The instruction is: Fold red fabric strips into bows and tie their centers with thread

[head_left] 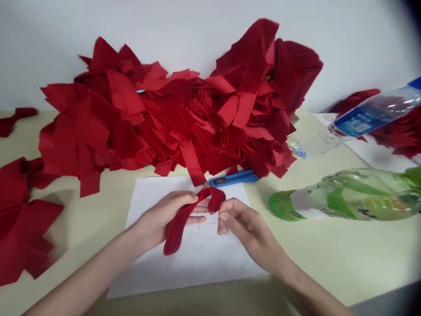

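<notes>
A dark red velvet strip [179, 226] is bent over in a loop above the paper. My left hand [164, 215] grips it between the thumb and fingers, the other fingers stretched out beneath it. One end of the strip hangs down toward me. At the loop's right side, my right hand [241, 221] is closed in a pinch close to the strip's curled part. What lies between those fingertips is too small to make out. Under both hands is a white sheet of paper [184, 276] with small ruled marks. Just beyond the strip lies a blue utility knife [235, 177].
A large heap of red fabric strips [171, 114] stands against the wall. More red pieces [26, 237] lie at the left. To the right, a green-labelled bottle [345, 195] and a clear blue-labelled bottle [358, 118] lie on their sides, with further red strips [401, 131] behind.
</notes>
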### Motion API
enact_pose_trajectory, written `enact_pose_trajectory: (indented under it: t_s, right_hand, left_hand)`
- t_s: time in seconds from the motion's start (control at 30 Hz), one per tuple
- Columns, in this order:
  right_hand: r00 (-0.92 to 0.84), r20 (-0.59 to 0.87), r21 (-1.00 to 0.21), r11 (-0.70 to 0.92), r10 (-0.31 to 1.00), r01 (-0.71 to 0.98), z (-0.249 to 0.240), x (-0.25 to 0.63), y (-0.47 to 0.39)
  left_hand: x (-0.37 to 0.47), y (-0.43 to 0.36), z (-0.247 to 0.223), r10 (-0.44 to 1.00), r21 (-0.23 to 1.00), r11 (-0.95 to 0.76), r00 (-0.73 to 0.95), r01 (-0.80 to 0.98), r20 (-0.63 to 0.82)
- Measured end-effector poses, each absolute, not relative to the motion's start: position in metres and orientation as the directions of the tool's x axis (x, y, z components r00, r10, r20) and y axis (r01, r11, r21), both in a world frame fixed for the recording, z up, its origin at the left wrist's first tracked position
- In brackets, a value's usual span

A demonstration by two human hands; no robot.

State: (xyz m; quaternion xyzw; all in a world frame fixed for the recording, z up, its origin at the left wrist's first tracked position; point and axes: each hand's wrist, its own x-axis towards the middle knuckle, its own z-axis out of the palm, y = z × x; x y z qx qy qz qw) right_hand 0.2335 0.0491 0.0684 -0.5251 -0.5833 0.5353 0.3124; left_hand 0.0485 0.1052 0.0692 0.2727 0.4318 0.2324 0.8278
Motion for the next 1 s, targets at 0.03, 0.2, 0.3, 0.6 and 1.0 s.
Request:
enact_pose_trajectory:
  t_s: [0.03,0.2,0.3,0.6,1.0]
  right_hand:
    - [-0.244,-0.198,-0.956,-0.132,0.949,0.264,0.069,0.232,0.049]
    - [-0.217,-0.091,-0.864,0.032,0.972,0.503,0.07,0.226,0.046]
    - [-0.254,0.015,-0.754,0.177,0.967,0.632,0.066,0.226,0.041]
    - [-0.198,0.157,-0.714,0.249,0.968,0.654,0.063,0.225,0.034]
    - [-0.233,0.201,-0.645,0.307,0.952,0.7,0.05,0.219,0.028]
  left_hand:
    - [0.05,0.103,0.069,0.612,0.64,0.754,0.512,-0.147,-0.603]
    - [0.053,0.1,0.067,0.575,0.587,0.795,0.498,-0.154,-0.649]
    - [0.053,0.102,0.065,0.598,0.599,0.784,0.463,-0.164,-0.655]
    - [0.051,0.1,0.066,0.605,0.602,0.782,0.429,-0.161,-0.671]
    - [0.056,0.095,0.066,0.608,0.592,0.789,0.351,-0.163,-0.713]
